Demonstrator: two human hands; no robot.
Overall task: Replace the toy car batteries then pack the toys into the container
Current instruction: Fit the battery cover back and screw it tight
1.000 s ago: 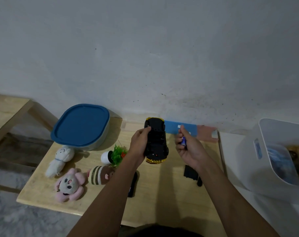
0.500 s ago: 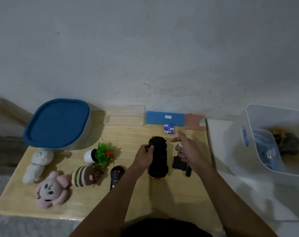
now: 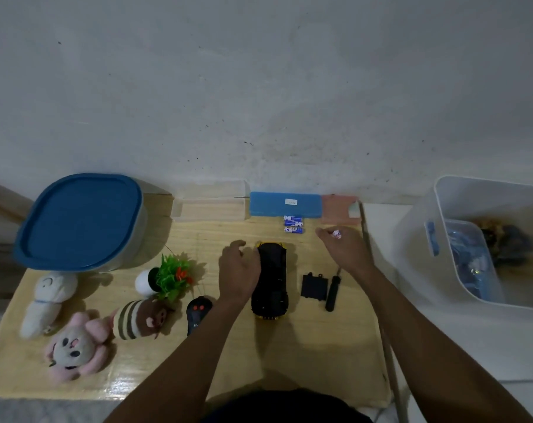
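Observation:
The black and yellow toy car (image 3: 272, 283) lies on the wooden table (image 3: 289, 355), its dark underside facing up. My left hand (image 3: 239, 274) rests against the car's left side with thumb and fingers loosely spread. My right hand (image 3: 346, 250) hovers to the right of the car's far end and pinches a small battery (image 3: 337, 234) in its fingertips. Two blue batteries (image 3: 293, 225) lie near the back, just beyond the car. The black battery cover (image 3: 314, 286) and a black screwdriver (image 3: 333, 293) lie right of the car. The blue-lidded container (image 3: 82, 222) stands at the back left.
A black remote (image 3: 198, 312) lies left of the car. A potted toy plant (image 3: 167, 277), a striped plush (image 3: 138, 319), a pink plush (image 3: 74, 348) and a white plush (image 3: 47, 300) fill the left side. Flat cases (image 3: 285, 203) line the wall. A white bin (image 3: 488, 239) stands at right.
The car has come down from mid-air onto the table, and my left hand has loosened its grip on it. My right hand has moved right and back with the battery.

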